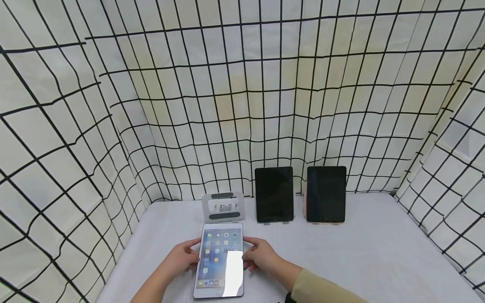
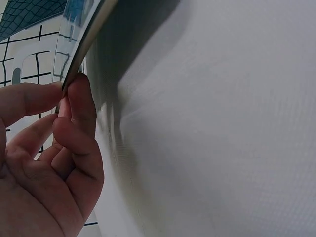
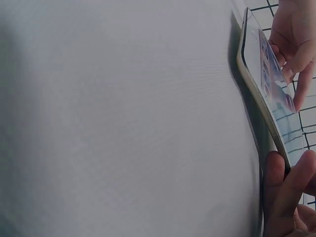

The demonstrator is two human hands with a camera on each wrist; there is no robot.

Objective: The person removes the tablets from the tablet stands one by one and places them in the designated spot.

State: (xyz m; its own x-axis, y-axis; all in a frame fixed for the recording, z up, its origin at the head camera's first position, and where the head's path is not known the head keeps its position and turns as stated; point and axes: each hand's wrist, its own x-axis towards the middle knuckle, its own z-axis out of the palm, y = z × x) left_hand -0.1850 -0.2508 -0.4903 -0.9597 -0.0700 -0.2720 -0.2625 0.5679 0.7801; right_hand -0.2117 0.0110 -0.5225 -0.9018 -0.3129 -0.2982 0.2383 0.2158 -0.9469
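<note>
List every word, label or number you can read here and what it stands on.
None can be read.
Lit tablet, held by the left hand and right hand: app icons show, their labels too small.
Two dark tablets: blank screens.
Empty stand: no legible marking.

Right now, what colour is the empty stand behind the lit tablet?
Silver-white with dark grey pads, on the empty stand; the head view shows it best.

Left hand (image 1: pixel 181 257) is reaching in from lower left, forearm bare, fingers (image 2: pixel 79 106) curling and thumb pinching in an edge grip. Right hand (image 1: pixel 260 255) is coming in from lower right, forearm in a tan sleeve (image 1: pixel 322 290), fingers (image 3: pixel 276 182) curling in a matching grip. Both hands are sitting level, palms facing each other.
</note>
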